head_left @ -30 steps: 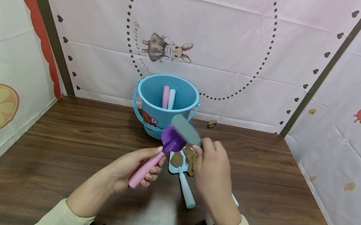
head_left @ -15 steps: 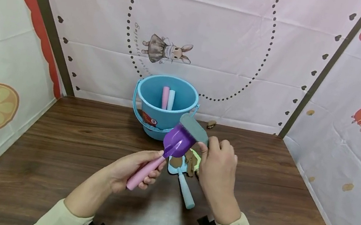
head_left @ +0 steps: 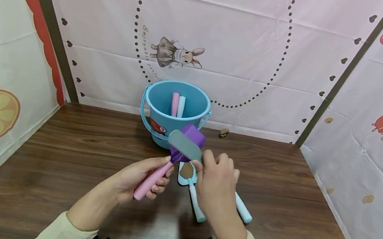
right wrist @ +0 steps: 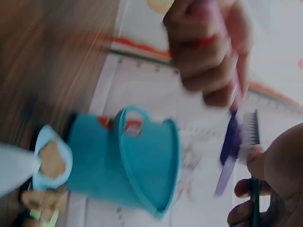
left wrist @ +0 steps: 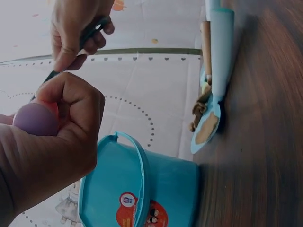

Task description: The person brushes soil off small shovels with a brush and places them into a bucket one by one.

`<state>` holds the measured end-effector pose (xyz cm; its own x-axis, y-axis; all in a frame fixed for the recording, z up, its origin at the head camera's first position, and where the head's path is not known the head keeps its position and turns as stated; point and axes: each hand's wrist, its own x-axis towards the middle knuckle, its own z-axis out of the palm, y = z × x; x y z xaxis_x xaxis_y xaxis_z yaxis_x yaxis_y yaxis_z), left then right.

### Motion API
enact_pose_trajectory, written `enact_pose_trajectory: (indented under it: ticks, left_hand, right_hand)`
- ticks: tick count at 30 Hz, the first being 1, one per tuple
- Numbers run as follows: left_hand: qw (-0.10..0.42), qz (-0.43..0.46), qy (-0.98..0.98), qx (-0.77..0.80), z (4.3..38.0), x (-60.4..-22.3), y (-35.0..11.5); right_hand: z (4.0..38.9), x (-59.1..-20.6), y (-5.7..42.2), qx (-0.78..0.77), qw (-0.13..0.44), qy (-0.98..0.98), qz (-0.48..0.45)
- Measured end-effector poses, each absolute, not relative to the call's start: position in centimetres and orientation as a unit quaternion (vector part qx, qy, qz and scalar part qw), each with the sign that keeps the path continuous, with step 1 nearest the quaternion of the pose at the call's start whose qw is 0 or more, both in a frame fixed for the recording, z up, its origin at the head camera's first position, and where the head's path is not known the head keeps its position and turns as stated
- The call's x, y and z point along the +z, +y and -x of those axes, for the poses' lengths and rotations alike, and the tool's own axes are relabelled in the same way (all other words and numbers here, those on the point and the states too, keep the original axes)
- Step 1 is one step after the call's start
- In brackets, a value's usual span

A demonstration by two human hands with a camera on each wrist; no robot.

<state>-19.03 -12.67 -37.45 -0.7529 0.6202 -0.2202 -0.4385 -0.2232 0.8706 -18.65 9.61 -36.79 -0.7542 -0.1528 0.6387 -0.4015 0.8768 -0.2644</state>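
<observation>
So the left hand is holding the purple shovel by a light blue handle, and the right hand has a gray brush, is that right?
Not quite: the handle is pink, as the head view shows. The left hand does hold the purple shovel by it, and the right hand has the gray brush.

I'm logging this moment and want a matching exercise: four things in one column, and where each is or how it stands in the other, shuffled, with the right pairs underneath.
Things
1. Bucket
2. Pink-handled scoop
3. Grey brush
4. Light-blue trowel

Places and states
A. Held in the right hand
B. Lies on the table, a brown patch on its blade
C. Stands near the back wall, two handles showing inside
D. Held in the left hand

Pairs: 1-C, 2-D, 3-A, 4-B
</observation>
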Motion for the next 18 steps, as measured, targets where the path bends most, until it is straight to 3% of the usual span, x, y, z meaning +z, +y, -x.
enact_pose_trajectory:
  ticks: [8,15,18]
  left_hand:
    - [0.355,-0.087,0.532,0.763,18.9,-37.7,-12.5]
    - [0.337,-0.073,0.517,0.783,19.0,-38.0,-12.7]
    - [0.339,-0.079,0.515,0.783,19.0,-37.9,-12.6]
  right_hand:
    - [20.3,-36.4,12.3,0.214,0.299,-0.929,-0.045]
    - [17.8,-36.4,9.5,0.211,0.288,-0.918,-0.174]
    - [18.0,-36.8,9.2,0.203,0.287,-0.917,-0.186]
